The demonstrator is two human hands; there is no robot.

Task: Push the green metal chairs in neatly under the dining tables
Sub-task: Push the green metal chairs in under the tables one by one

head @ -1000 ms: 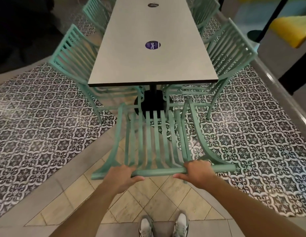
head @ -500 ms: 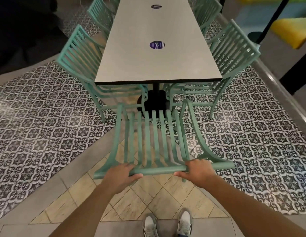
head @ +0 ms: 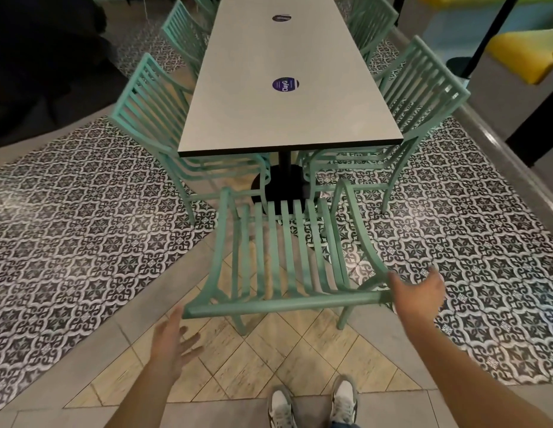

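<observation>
A green metal chair stands at the near end of the long grey dining table, its slatted back towards me and its seat front close to the table's black pedestal. My left hand hovers below the left end of the chair's top rail with fingers spread, touching nothing. At the right end of the rail my right hand is open, its fingers spread and resting at or just off the rail's corner. More green chairs are tucked along the table's left side and right side.
My two shoes stand on beige tiles just behind the chair. Patterned black-and-white floor tiles spread to both sides. A raised kerb runs along the right, with a dark pole and yellow seating beyond it.
Both hands have let go of the chair's top rail and opened. The left hand dropped back and down; the right slid out to the rail's right end.
</observation>
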